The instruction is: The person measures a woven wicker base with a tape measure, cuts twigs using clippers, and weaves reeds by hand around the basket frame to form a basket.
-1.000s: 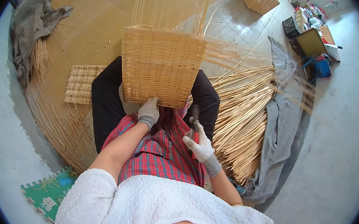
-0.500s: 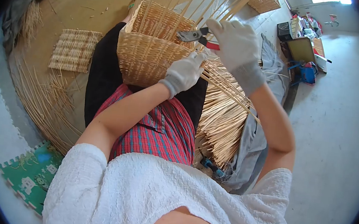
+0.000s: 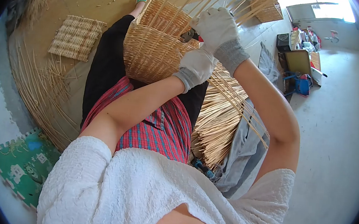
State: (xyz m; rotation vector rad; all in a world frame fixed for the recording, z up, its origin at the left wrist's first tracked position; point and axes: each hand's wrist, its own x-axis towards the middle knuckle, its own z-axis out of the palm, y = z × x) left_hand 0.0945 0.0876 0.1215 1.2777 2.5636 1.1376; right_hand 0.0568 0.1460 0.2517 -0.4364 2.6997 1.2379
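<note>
A partly woven wicker basket [image 3: 153, 51] rests on my lap, its upright canes standing above the rim. My left hand [image 3: 198, 64], in a white glove, is closed at the basket's right side on the wicker canes [image 3: 240, 105] that trail to the lower right. Its fingertips are partly hidden. Just above, my gloved right hand [image 3: 217, 29] grips pruning shears [image 3: 188, 36]. The blades point left over the rim; most of the handle is covered by the glove. Both hands are close together, apparently touching.
A bundle of cut canes [image 3: 217, 124] lies on grey cloth to my right, near a blue and black tool [image 3: 202, 168]. A flat woven panel [image 3: 77, 37] and loose canes [image 3: 39, 85] lie left. Another basket [image 3: 266, 7] stands farther off. A foam mat [image 3: 23, 164] is lower left.
My right hand has come down and left with the shears, and has turned, hiding more of them. My left hand has shifted right. The view has shifted slightly.
</note>
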